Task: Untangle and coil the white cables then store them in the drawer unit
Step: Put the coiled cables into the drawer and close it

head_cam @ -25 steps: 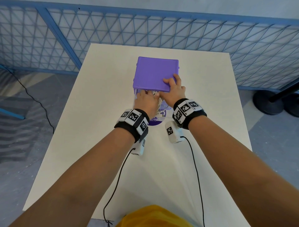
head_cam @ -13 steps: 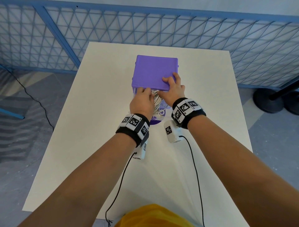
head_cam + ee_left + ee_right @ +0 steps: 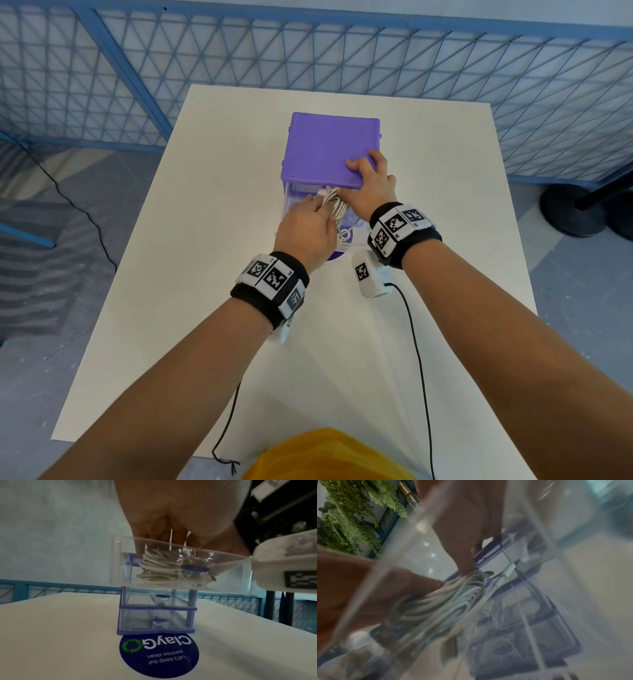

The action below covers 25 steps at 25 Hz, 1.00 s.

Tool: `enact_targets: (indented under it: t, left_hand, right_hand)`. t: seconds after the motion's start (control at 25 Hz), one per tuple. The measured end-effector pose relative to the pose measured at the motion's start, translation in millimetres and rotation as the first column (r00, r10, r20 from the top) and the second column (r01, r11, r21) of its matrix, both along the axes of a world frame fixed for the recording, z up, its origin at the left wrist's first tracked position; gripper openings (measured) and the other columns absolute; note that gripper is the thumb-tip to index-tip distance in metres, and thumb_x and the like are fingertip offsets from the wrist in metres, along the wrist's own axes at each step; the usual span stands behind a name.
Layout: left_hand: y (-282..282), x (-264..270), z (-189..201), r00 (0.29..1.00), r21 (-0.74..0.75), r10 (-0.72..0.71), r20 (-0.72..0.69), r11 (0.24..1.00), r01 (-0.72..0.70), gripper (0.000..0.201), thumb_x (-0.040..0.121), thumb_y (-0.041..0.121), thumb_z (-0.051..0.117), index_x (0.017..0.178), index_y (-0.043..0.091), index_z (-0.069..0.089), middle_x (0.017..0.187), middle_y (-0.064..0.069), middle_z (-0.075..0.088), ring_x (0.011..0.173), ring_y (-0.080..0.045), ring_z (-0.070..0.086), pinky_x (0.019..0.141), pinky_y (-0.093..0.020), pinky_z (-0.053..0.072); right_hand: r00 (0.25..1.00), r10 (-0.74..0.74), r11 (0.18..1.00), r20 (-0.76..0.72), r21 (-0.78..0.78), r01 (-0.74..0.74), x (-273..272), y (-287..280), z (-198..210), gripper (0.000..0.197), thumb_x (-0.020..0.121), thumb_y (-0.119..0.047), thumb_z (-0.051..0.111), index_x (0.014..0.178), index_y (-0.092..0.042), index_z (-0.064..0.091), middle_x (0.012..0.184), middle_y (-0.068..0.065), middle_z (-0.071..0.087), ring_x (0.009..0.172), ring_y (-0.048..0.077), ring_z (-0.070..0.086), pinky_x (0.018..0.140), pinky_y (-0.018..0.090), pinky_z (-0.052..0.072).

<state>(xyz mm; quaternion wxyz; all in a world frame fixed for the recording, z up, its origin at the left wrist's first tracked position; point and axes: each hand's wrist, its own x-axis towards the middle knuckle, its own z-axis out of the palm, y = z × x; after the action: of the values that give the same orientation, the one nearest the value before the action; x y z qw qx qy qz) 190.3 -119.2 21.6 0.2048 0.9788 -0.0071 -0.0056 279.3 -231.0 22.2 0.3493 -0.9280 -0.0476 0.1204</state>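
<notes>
A purple drawer unit (image 3: 329, 150) stands mid-table, its clear top drawer (image 3: 231, 577) pulled out toward me. A coil of white cables (image 3: 334, 205) lies in that drawer, also seen in the left wrist view (image 3: 157, 566) and the right wrist view (image 3: 453, 601). My left hand (image 3: 308, 222) reaches into the drawer and grips the coil, thumb against the strands. My right hand (image 3: 368, 178) lies on the unit's purple top with fingers spread flat; its thumb dips over the front edge and touches the coil. The two lower drawers (image 3: 157, 614) are closed.
The white table (image 3: 205, 274) carries a round blue sticker (image 3: 159, 654) just in front of the unit. A blue mesh fence (image 3: 342, 51) runs behind the table. A black stand base (image 3: 575, 212) sits on the floor at right. Black wrist-camera wires (image 3: 418, 342) trail toward me.
My left hand has drawn back and slightly left over the open drawer, uncovering more of the cable coil. My right hand stays on the unit's top.
</notes>
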Motion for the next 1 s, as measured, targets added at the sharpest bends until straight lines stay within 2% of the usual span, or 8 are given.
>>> enact_targets:
  t: [0.08,0.2,0.4,0.56,0.64,0.72,0.88,1.0]
  left_hand:
    - [2.9,-6.1,-0.3,0.987,0.114,-0.075,-0.145,0.989,0.092,0.062,0.092,0.043,0.035,0.142,0.008,0.031,0.150,-0.014,0.033,0.140,-0.029,0.026,0.115,-0.042,0.018]
    - [11.5,-5.9,-3.2,0.963,0.244,-0.126,-0.240,0.952,0.185,0.079,0.089,0.055,0.038,0.147,0.009,0.013,0.158,-0.010,0.014,0.146,-0.025,0.010,0.118,-0.041,0.005]
    - [13.6,16.2,-5.2,0.974,0.257,-0.144,-0.177,0.948,0.187,0.077,0.089,0.055,0.038,0.146,0.008,0.015,0.156,-0.010,0.021,0.145,-0.023,0.014,0.119,-0.040,0.006]
    - [12.2,9.7,-4.6,0.998,0.116,-0.049,-0.049,0.992,0.054,0.073,0.084,0.055,0.048,0.137,0.006,0.034,0.145,-0.011,0.041,0.140,-0.023,0.028,0.119,-0.037,0.006]
    - [11.4,1.1,-6.6,0.999,0.154,-0.026,-0.023,0.988,0.029,0.068,0.088,0.053,0.044,0.137,0.007,0.036,0.147,-0.010,0.040,0.141,-0.023,0.026,0.118,-0.039,0.005]
    - [8.9,-0.9,-9.6,0.998,0.152,-0.048,-0.033,0.987,0.052,0.064,0.092,0.046,0.041,0.141,0.005,0.033,0.149,-0.012,0.036,0.142,-0.024,0.024,0.117,-0.037,0.008]
    - [5.2,17.4,-8.7,0.994,0.027,-0.055,-0.089,0.998,0.058,0.061,0.094,0.036,0.044,0.143,0.004,0.027,0.152,-0.013,0.030,0.143,-0.024,0.020,0.117,-0.030,0.015]
    - [7.1,12.8,-10.2,0.999,-0.071,-0.033,0.043,0.997,0.036,0.053,0.090,0.028,0.054,0.135,0.003,0.042,0.144,-0.015,0.042,0.135,-0.030,0.035,0.115,-0.036,0.027]
  right_hand:
    - [1.000,0.011,1.000,0.003,-0.008,-0.011,1.1,-1.7,1.2,0.052,0.078,-0.030,0.063,0.126,-0.023,0.044,0.151,0.003,0.014,0.122,0.038,0.032,0.105,0.037,0.030]
    - [0.999,0.037,0.999,-0.008,-0.009,-0.037,2.3,-4.1,1.3,0.048,0.081,-0.029,0.059,0.127,-0.023,0.045,0.151,0.004,0.015,0.123,0.038,0.031,0.107,0.038,0.028]
    - [0.999,0.033,0.999,-0.010,0.036,-0.033,6.0,-8.2,-0.1,0.040,0.086,-0.024,0.055,0.125,-0.023,0.049,0.149,0.005,0.019,0.125,0.037,0.032,0.109,0.034,0.026]
    - [0.999,0.042,0.999,-0.005,0.035,-0.042,6.8,-8.9,0.1,0.039,0.086,-0.024,0.054,0.125,-0.023,0.049,0.149,0.005,0.019,0.126,0.037,0.032,0.109,0.036,0.028]
    - [0.999,0.039,0.999,-0.005,0.035,-0.039,7.4,-9.7,-0.2,0.039,0.087,-0.024,0.054,0.125,-0.023,0.049,0.149,0.005,0.019,0.126,0.036,0.032,0.109,0.036,0.028]
    - [0.999,0.042,0.998,-0.013,0.039,-0.041,8.2,-9.0,-0.7,0.039,0.086,-0.023,0.055,0.125,-0.023,0.050,0.149,0.005,0.020,0.126,0.036,0.033,0.110,0.036,0.029]
    - [0.999,0.039,0.996,-0.025,0.076,-0.037,10.9,-8.9,-2.6,0.037,0.085,-0.018,0.054,0.122,-0.022,0.052,0.148,0.006,0.022,0.128,0.034,0.034,0.112,0.040,0.031]
    - [0.999,0.036,0.991,-0.041,0.128,-0.030,11.1,-9.7,-3.3,0.037,0.087,-0.013,0.048,0.123,-0.022,0.053,0.148,0.005,0.022,0.131,0.031,0.031,0.113,0.040,0.029]
